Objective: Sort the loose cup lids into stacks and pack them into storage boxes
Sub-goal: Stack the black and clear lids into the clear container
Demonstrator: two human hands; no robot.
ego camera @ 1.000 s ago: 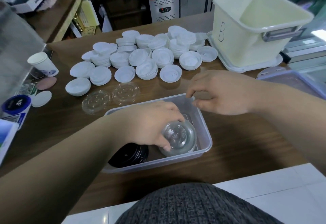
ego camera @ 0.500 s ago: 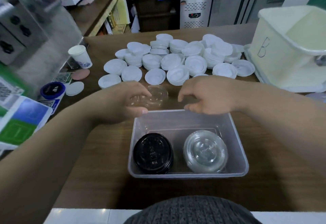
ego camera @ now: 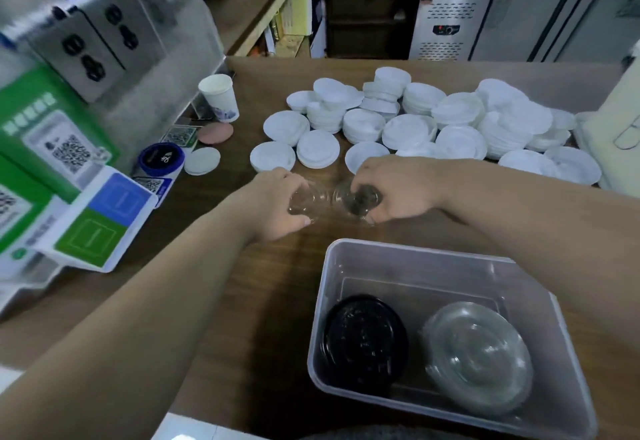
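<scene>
Mid-frame on the tabletop (ego camera: 242, 301): left clear lid (ego camera: 306, 198) and right clear lid (ego camera: 349, 197), side by side, nearly touching, both blurred. Left clear lid gripped in the curled fingers of the left hand (ego camera: 277, 204); right clear lid pinched under the curled fingers of the right hand (ego camera: 398, 190). Lower right of the frame: clear storage box (ego camera: 415, 252), black lid stack (ego camera: 363, 342) in its left half, clear lid stack (ego camera: 478, 353) in its right. Above the hands, across the upper middle: white lids (ego camera: 408, 120), loose and in low stacks. Left of those: upright paper cup (ego camera: 220, 98).
</scene>
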